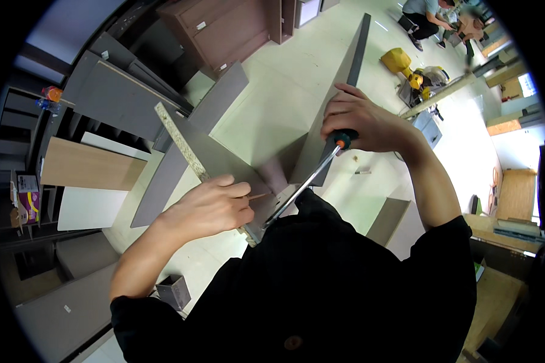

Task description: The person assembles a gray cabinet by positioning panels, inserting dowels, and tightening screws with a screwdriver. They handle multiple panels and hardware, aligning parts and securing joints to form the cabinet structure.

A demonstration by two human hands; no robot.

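My right hand (358,120) is closed round the dark green and orange handle of a long screwdriver (312,176), its fingers against the grey upright panel (329,107). The metal shaft slants down to the left towards my body; I cannot make out its tip. My left hand (209,204) is closed over the raw chipboard edge (181,140) of another grey panel (223,156). A thin brown pointed stick (258,196), perhaps a pencil, pokes out between its fingers. The two panels come close together in front of me; my dark clothing hides part of where they meet.
Grey panels (118,97), a wood-toned board (94,163) and a white board (91,209) lie at left. A brown cabinet (224,33) stands at the back. A yellow power saw (415,78) sits on the floor at right. Two people (427,18) crouch far right.
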